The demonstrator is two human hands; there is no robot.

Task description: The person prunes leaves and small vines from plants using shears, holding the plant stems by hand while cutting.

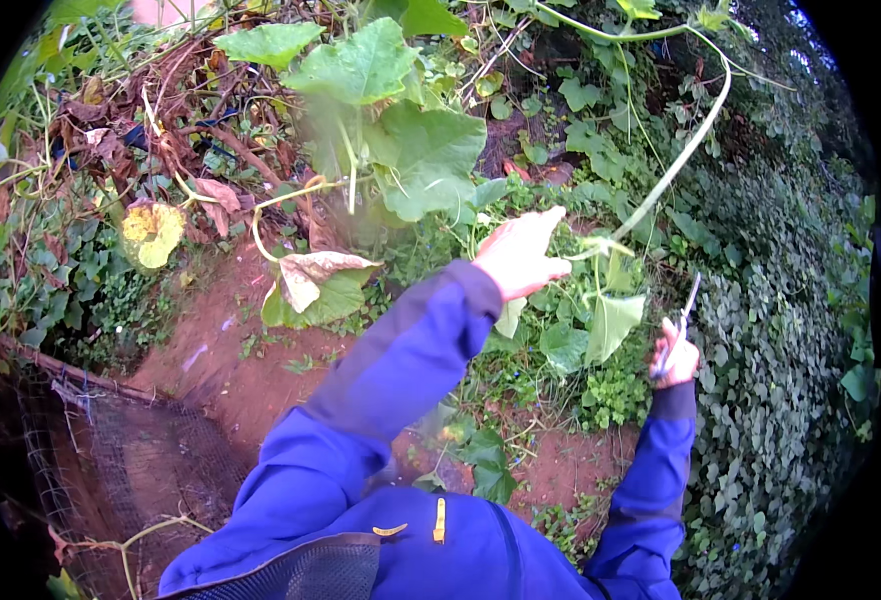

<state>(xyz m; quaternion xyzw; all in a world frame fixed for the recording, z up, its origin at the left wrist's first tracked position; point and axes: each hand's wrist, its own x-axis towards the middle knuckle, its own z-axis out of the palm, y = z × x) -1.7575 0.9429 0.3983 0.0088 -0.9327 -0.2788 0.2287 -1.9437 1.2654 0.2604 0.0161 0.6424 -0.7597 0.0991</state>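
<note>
My left hand (521, 253) reaches forward with thumb and fingers apart, nothing held between them. Just beyond its fingertips is a joint of a green climbing vine (673, 172), whose thick stem arches up to the right. Below that joint hangs a broad pale-green leaf (614, 328); whether the hand touches the thin shoot there I cannot tell. Lower and to the right, my right hand (674, 358) is closed around a slim tool, apparently a pair of scissors (690, 296), with the blade end pointing up. Its fingers hide much of the handle.
Large vine leaves (425, 154) hang ahead, left of centre. Dry brown stems and withered leaves (219, 199) tangle at the left. Wire mesh (133, 450) runs along the lower left above bare red soil (208, 352). Dense foliage (770, 390) forms a bank on the right.
</note>
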